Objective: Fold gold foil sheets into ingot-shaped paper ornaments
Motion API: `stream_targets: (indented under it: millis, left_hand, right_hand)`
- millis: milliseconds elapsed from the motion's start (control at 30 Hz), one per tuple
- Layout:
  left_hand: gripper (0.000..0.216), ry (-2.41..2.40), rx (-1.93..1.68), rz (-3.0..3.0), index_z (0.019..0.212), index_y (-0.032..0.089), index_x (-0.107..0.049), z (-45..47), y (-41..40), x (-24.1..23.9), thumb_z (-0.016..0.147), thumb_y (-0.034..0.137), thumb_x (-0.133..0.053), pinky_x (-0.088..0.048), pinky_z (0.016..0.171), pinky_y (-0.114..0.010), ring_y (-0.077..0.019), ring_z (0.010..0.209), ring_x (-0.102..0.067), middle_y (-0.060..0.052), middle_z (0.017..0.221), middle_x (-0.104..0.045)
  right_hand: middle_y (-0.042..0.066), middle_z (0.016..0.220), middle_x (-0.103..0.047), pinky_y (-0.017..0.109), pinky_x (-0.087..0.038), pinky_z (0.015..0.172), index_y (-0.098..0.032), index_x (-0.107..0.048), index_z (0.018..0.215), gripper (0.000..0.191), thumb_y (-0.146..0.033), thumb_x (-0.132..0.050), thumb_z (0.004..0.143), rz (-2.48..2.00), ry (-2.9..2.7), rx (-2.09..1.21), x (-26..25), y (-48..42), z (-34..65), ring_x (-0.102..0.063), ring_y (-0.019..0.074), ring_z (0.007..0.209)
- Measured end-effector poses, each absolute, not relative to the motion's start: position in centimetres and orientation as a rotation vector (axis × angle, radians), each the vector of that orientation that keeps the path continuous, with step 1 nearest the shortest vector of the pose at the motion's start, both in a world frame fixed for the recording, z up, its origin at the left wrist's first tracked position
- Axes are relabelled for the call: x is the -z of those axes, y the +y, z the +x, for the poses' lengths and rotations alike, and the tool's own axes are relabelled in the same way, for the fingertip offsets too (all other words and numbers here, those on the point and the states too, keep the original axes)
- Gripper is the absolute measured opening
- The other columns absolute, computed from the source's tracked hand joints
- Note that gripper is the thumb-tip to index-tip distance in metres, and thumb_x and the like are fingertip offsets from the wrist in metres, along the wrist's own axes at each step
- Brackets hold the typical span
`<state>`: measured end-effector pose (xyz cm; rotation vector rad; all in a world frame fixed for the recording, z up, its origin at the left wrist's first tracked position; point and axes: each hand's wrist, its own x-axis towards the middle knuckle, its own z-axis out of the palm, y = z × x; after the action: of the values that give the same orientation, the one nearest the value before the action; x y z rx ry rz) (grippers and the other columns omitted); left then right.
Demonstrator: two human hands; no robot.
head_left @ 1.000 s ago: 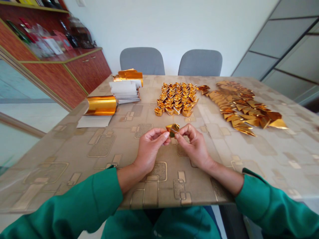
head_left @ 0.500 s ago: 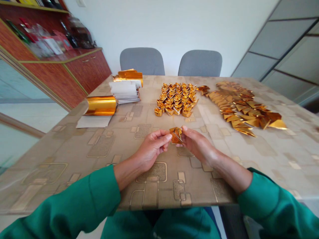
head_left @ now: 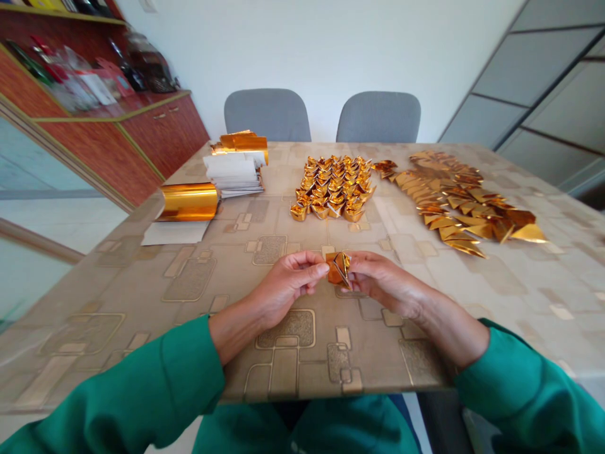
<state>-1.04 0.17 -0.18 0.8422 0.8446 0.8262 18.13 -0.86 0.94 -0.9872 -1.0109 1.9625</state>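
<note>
Both hands meet just ahead of the body, at about 12 o'clock, around a small folded gold foil piece point(head_left: 338, 270), which is held off the table point(head_left: 101, 302). The left hand point(head_left: 283, 285) pinches its near-left side in a closed grip between thumb and curled fingers. The right hand point(head_left: 386, 284) closes on its right side, with the fingertips mostly hidden behind the foil. The hands cover part of the piece, so its underside and exact folds are hard to make out. Farther out at 12 o'clock stand rows of gold foil ingots point(head_left: 333, 187). Loose gold foil triangles point(head_left: 454, 202) lie at about 1 o'clock. A curled gold foil sheet point(head_left: 188, 202) rests on white paper point(head_left: 174, 232) at about 11 o'clock, just beside a white paper stack point(head_left: 234, 173). Green sleeves point(head_left: 118, 384) cover both forearms, and the wrists show bare.
</note>
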Motion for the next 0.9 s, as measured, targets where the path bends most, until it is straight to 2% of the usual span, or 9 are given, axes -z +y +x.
stream_targets:
  millis: [133,300,500,667,900]
  left_hand:
    - [0.029,0.760,-0.776,0.824,0.073,0.013,-0.067,-0.89,-0.03,0.16,0.063,0.030,-0.089,-0.035,0.051,-0.017,-0.0041,0.052,-0.046,0.004,0.062,-0.057]
    - [0.025,0.600,-0.719,0.739,0.075,0.013,-0.070,-0.75,-0.38,0.41,0.066,0.027,-0.088,-0.036,0.051,-0.016,-0.0043,0.054,-0.047,0.002,0.063,-0.058]
    - [0.026,0.532,-0.699,0.669,0.078,0.013,-0.070,-0.86,-0.36,0.74,0.065,0.027,-0.089,-0.039,0.053,-0.016,-0.0049,0.054,-0.049,0.002,0.063,-0.058]
    - [0.024,0.533,-0.751,0.666,0.076,0.014,-0.070,-0.89,-0.34,0.68,0.066,0.025,-0.089,-0.039,0.053,-0.016,-0.0045,0.054,-0.048,0.002,0.063,-0.058]
    - [0.030,0.478,-0.713,0.654,0.077,0.013,-0.069,-0.60,-0.70,0.67,0.063,0.028,-0.091,-0.041,0.056,-0.017,-0.0058,0.058,-0.050,0.001,0.066,-0.058]
  right_hand:
    - [0.000,0.069,-0.063,0.026,-0.039,0.064,-0.015,-0.069,0.076,0.027,-0.039,-0.081,0.069,-0.958,-1.016,-2.018,-0.80,-0.88,18.16,-0.050,0.0110,0.064]
    - [-0.004,0.058,-0.056,0.023,-0.039,0.058,-0.015,-0.063,0.069,0.030,-0.039,-0.082,0.070,-0.917,-0.945,-2.101,-0.93,-0.91,17.96,-0.046,0.0081,0.056]
    - [-0.009,0.040,-0.039,0.020,-0.019,0.039,-0.017,-0.051,0.055,0.044,-0.047,-0.074,0.079,-0.829,-1.042,-2.136,-1.42,-1.09,17.98,-0.023,0.0037,0.037]
    - [-0.008,0.044,-0.045,0.019,-0.016,0.038,-0.016,-0.053,0.060,0.039,-0.042,-0.074,0.080,-0.835,-1.054,-2.059,-1.49,-1.16,18.08,-0.024,0.0027,0.038]
    - [-0.012,0.042,-0.039,0.017,-0.017,0.038,-0.018,-0.048,0.064,0.036,-0.035,-0.073,0.082,-0.682,-0.992,-2.185,-1.39,-1.27,18.10,-0.021,0.0020,0.036]
